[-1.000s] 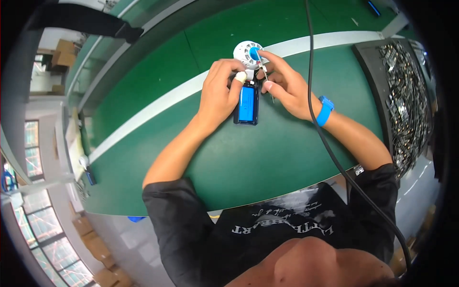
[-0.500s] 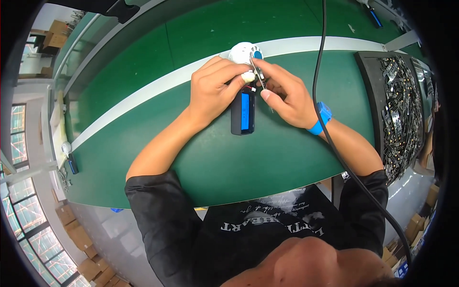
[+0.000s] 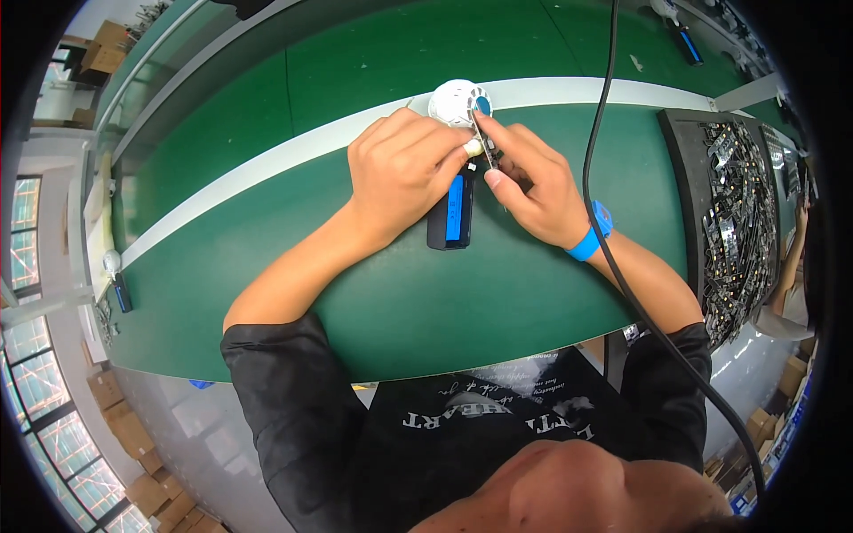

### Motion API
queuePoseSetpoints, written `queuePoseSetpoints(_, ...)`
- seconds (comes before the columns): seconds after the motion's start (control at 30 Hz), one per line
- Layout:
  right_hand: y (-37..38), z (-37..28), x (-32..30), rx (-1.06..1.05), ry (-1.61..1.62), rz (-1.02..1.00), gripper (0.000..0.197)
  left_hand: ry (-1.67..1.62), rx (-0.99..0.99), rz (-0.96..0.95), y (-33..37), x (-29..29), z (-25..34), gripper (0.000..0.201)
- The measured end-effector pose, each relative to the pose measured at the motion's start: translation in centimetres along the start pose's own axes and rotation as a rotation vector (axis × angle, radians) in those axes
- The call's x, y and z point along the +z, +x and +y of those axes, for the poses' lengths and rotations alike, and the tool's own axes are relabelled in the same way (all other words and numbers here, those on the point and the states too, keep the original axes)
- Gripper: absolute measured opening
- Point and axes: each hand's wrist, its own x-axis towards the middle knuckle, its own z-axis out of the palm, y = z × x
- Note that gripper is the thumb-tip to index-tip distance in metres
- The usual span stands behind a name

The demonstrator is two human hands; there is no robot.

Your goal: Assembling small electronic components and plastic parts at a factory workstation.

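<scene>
A white round housing (image 3: 451, 100) with a blue disc set in a slotted ring lies at the far side of the green table. A black open casing (image 3: 438, 233) holding a blue cell (image 3: 456, 209) lies closer to me, partly under my fingers. My left hand (image 3: 400, 160) is closed, its thumb and fingertips pinching a small cream-coloured piece (image 3: 474, 147) beside the housing. My right hand (image 3: 538, 182) grips a thin narrow strip (image 3: 486, 149) between thumb and fingers, with its forefinger reaching toward the housing. The fingers hide most of the spot between housing and casing.
At the right stands a black tray (image 3: 693, 231) heaped with thin metal-and-black strips. A black cable (image 3: 591, 160) hangs across my right forearm. Similar white-and-black units lie at the left edge (image 3: 120, 289) and far right (image 3: 691, 44). A white strip (image 3: 293, 155) crosses the table beyond my hands.
My left hand has tilted slightly, bringing the cream-coloured piece a little to the right against the strip. The right hand keeps its grip on the strip nearly in place. The whole view has shifted slightly.
</scene>
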Motion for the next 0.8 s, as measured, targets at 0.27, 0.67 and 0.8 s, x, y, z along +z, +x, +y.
queuePoseSetpoints(0.27,0.2,-0.5,-1.2,0.019,-0.085,-0.171,0.060,0.163,0.137,-0.020,-0.2,-1.1,-0.1,0.012)
queuePoseSetpoints(0.67,-0.2,-0.8,-2.6,0.004,-0.037,-0.484,0.055,-0.271,0.217,-0.478,4.4,0.3,-2.7,0.018)
queuePoseSetpoints(0.8,-0.9,-1.2,-7.3,0.022,-0.454,-0.490,0.053,-0.257,-0.083,-0.545,5.9,2.6,-9.2,0.020)
